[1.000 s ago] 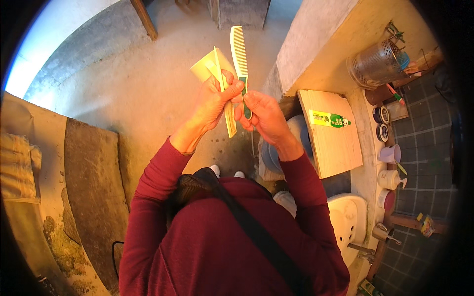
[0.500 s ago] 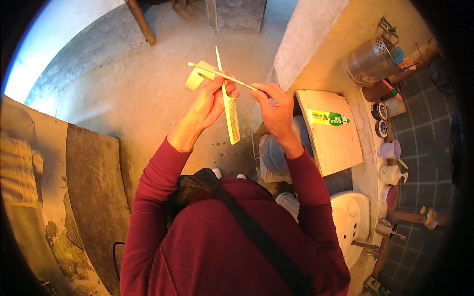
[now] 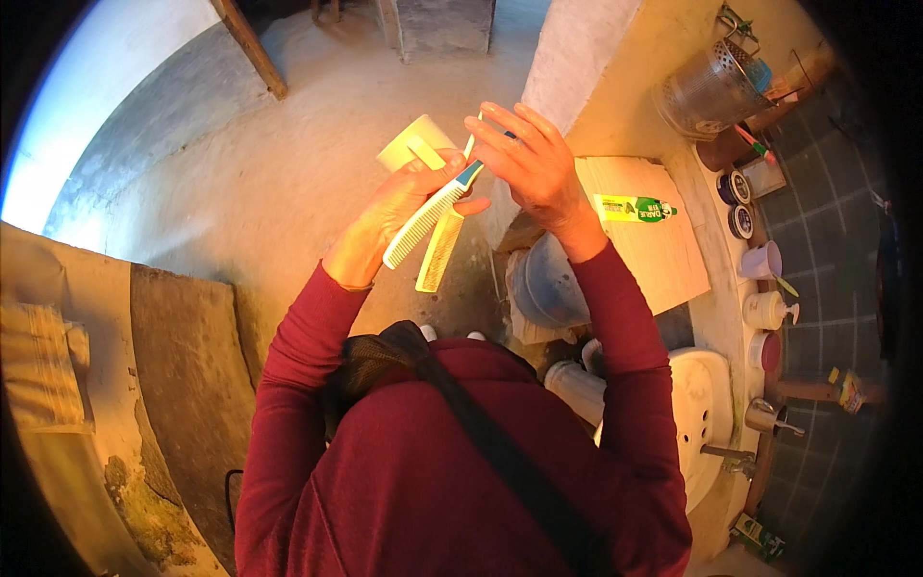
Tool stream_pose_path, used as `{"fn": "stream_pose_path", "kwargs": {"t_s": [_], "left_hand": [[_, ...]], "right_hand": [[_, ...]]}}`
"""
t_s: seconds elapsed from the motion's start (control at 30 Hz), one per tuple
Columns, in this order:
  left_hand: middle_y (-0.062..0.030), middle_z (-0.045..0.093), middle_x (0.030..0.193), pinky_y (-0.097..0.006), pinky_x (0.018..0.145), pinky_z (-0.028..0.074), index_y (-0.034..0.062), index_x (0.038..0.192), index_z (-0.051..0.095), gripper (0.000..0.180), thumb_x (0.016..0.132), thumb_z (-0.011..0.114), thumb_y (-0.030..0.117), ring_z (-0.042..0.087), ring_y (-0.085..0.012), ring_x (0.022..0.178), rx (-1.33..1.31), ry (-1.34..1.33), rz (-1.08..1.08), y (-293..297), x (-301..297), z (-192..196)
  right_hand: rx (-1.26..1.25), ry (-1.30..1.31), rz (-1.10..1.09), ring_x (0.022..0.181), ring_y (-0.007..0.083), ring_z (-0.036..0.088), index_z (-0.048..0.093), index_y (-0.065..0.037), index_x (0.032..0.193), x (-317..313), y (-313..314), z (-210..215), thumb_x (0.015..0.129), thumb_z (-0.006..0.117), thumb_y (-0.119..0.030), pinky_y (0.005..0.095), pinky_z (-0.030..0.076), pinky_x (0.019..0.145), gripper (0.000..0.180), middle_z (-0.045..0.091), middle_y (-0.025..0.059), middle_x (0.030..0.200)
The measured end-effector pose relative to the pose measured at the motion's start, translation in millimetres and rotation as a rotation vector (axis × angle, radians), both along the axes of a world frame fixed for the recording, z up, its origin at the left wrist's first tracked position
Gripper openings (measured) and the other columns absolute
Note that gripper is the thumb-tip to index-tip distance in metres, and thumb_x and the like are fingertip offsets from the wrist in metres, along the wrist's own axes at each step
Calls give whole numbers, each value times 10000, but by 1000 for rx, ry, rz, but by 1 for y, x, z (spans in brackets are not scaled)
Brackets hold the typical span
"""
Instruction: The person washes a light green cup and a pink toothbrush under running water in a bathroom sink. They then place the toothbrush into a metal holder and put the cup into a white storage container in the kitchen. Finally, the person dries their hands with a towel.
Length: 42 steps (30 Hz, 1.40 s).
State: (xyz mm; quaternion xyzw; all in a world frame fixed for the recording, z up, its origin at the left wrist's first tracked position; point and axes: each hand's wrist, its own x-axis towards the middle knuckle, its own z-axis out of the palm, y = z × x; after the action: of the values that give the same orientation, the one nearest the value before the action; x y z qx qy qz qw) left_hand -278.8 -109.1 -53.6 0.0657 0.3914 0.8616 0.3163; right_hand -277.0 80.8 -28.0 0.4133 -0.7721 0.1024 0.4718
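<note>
The comb [image 3: 428,219] slanted between the hands, teeth toward the near left, blue-green handle [image 3: 469,175] toward the far right. The left hand [image 3: 397,204] was closed on a second comb [image 3: 440,252], its thumb against the first comb's neck, the mug [image 3: 415,142] just beyond. The right hand [image 3: 538,173] lay over the handle, fingers spread; whether it gripped could not be told. The comb looked like light, stiff, smooth plastic, probably slick if wet, its thin teeth likeliest to snap; the handle seemed the best hold. The handle's end was mostly hidden by the right fingers, and how the left hand bore the mug was hard to make out.
</note>
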Motion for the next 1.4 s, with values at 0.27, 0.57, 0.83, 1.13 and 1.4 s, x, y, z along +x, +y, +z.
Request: {"fn": "stream_pose_path", "kwargs": {"t_s": [0.27, 0.57, 0.83, 1.13, 1.4], "left_hand": [[-72, 582, 948, -486, 825, 520, 9, 1004, 536, 144, 910, 504, 113, 607, -187, 873, 76, -29, -212, 2, -8, -2], [-171, 541, 1140, -470, 931, 444, -58, 1204, 433, 445, 947, 413, 305, 547, -283, 1052, 156, -130, -402, 13, -11, 11], [-177, 518, 1189, -387, 941, 444, -47, 1259, 402, 460, 906, 523, 222, 509, -269, 1116, -78, 101, -50, 18, -19, -21], [-74, 603, 1047, -285, 763, 516, -10, 1165, 504, 356, 889, 558, 208, 603, -141, 869, -117, 161, -9, 49, -9, -23], [-77, 624, 968, -285, 731, 537, -7, 1094, 559, 263, 912, 506, 177, 611, -134, 838, -366, 240, 133, 44, -7, -23]], "right_hand": [[139, -59, 55, 1016, 226, 557, 592, -73, 904, 1, 21, 3, 719, 571, -80, 368, 453, 880, 186, 596, 70, 1012], [-83, -263, -35, 806, 267, 579, 586, -40, 905, 9, 50, -25, 698, 569, 4, 330, 487, 683, 212, 561, 98, 852], [-1232, -1376, 148, 607, 132, 579, 561, 17, 845, 32, 36, -46, 855, 547, -59, 259, 482, 559, 79, 599, 68, 704], [-1205, -1396, 226, 603, 121, 582, 617, 37, 931, 44, -6, -50, 843, 560, -71, 241, 484, 561, 151, 617, 68, 712], [-954, -1049, -107, 620, 87, 576, 659, 13, 858, 43, 2, -51, 779, 626, -35, 242, 446, 557, 98, 638, 75, 732]]}}
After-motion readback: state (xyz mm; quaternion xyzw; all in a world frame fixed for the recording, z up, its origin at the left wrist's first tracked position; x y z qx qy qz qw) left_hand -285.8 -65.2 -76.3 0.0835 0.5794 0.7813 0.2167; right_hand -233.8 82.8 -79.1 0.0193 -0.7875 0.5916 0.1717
